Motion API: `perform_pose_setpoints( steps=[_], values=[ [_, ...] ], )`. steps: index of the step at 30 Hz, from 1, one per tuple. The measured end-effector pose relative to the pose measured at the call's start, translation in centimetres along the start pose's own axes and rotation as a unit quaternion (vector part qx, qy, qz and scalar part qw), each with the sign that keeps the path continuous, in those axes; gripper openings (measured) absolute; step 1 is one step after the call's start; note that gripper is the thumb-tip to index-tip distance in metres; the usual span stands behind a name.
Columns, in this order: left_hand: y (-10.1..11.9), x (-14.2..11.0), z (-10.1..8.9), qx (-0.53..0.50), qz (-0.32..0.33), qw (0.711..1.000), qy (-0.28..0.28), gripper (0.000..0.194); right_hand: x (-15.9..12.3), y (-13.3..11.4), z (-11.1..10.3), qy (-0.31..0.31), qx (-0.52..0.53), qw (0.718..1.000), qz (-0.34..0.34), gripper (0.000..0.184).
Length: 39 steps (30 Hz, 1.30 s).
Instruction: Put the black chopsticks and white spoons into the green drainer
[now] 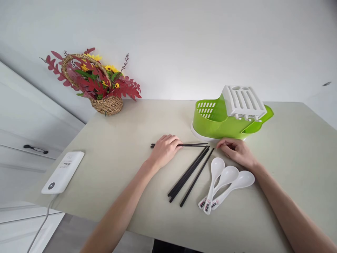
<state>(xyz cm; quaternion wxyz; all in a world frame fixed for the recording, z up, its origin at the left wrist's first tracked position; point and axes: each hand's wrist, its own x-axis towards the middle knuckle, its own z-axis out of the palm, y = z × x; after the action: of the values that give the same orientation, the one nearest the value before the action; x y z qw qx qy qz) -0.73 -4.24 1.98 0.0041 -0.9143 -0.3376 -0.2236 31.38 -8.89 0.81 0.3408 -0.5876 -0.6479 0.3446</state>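
My left hand point(166, 149) is closed over a couple of black chopsticks point(195, 144), which lie sideways with their thin ends toward the right. Just below, a bundle of black chopsticks point(188, 174) slants across the table, and a single chopstick point(197, 177) lies apart on its right. My right hand point(235, 150) rests on the table in front of the green cutlery holder point(210, 123), fingers curled in and nothing visible in them. Beneath that hand, three white spoons point(229, 177) lie fanned and overlapping, bowls pointing away from me.
The holder has a white slotted rack point(244, 102) on top and a white base. At the back left stands a woven basket point(107, 105) of red leaves and yellow flowers. A white power strip or device point(63, 172) with a cable lies at the left table edge.
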Motion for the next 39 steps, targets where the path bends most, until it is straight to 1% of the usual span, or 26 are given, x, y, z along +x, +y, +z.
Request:
perform_pose_setpoints(
  steps=[3, 7, 9, 11, 13, 14, 16, 18, 19, 21, 23, 25, 28, 31, 35, 37, 39],
  values=[
    [0.2, -0.1, 0.0, -0.018, -0.006, 1.000, 0.022, 0.014, 0.0, 0.1, 0.0, -0.002, 0.009, 1.000, 0.002, 0.021],
    [0.6, -0.1, -0.4, -0.087, -0.047, 0.994, 0.051, 0.020, -0.1, 0.3, -0.1, -0.011, 0.022, 1.000, -0.003, 0.021],
    [1.0, 0.1, -0.8, -0.142, -0.077, 0.984, 0.079, 0.020, -0.1, 0.3, -0.2, -0.013, 0.022, 1.000, -0.005, 0.021],
    [1.4, 0.3, -1.4, -0.218, -0.113, 0.962, 0.115, 0.020, -0.1, 0.4, -0.2, -0.014, 0.022, 1.000, -0.008, 0.021],
    [2.0, 0.7, -2.1, -0.320, -0.152, 0.924, 0.146, 0.021, -0.1, 0.4, -0.2, -0.015, 0.021, 1.000, -0.011, 0.022],
    [2.3, 0.8, -2.4, -0.377, -0.171, 0.896, 0.158, 0.022, -0.1, 0.4, -0.2, -0.016, 0.020, 1.000, -0.012, 0.022],
    [2.8, 1.2, -2.9, -0.485, -0.205, 0.832, 0.174, 0.025, -0.1, 0.3, -0.2, -0.018, 0.017, 1.000, -0.011, 0.023],
    [3.2, 1.5, -3.1, -0.564, -0.229, 0.773, 0.181, 0.027, -0.1, 0.3, -0.2, -0.018, 0.020, 1.000, -0.007, 0.024],
    [3.3, 1.6, -3.1, -0.590, -0.236, 0.750, 0.183, 0.027, -0.1, 0.3, -0.3, -0.018, 0.025, 1.000, -0.005, 0.025],
    [3.3, 1.7, -3.0, -0.624, -0.239, 0.721, 0.183, 0.026, -0.2, 0.2, -0.4, -0.027, 0.043, 0.999, -0.003, 0.027],
    [3.2, 1.7, -2.7, -0.639, -0.239, 0.708, 0.182, 0.027, -0.4, 0.0, -0.7, -0.053, 0.065, 0.996, -0.004, 0.029],
    [3.1, 1.5, -2.5, -0.643, -0.242, 0.705, 0.178, 0.028, -0.5, -0.7, -1.1, -0.089, 0.092, 0.992, -0.007, 0.030],
    [3.0, 1.4, -2.3, -0.646, -0.246, 0.702, 0.172, 0.031, -0.7, -2.7, -1.5, -0.112, 0.135, 0.984, -0.031, 0.028],
    [3.2, 1.3, -2.3, -0.653, -0.241, 0.698, 0.170, 0.032, -0.5, -6.1, -1.8, -0.095, 0.144, 0.983, -0.069, 0.025],
    [3.6, 1.5, -2.5, -0.659, -0.252, 0.689, 0.166, 0.037, 0.3, -11.4, -1.7, -0.079, 0.128, 0.980, -0.128, 0.025],
    [3.8, 1.5, -2.6, -0.658, -0.259, 0.689, 0.160, 0.039, 0.6, -14.0, -1.4, -0.067, 0.105, 0.979, -0.160, 0.031],
    [3.9, 1.4, -2.7, -0.655, -0.259, 0.693, 0.152, 0.038, 0.9, -16.1, -1.2, -0.061, 0.075, 0.976, -0.193, 0.043]
  ],
)
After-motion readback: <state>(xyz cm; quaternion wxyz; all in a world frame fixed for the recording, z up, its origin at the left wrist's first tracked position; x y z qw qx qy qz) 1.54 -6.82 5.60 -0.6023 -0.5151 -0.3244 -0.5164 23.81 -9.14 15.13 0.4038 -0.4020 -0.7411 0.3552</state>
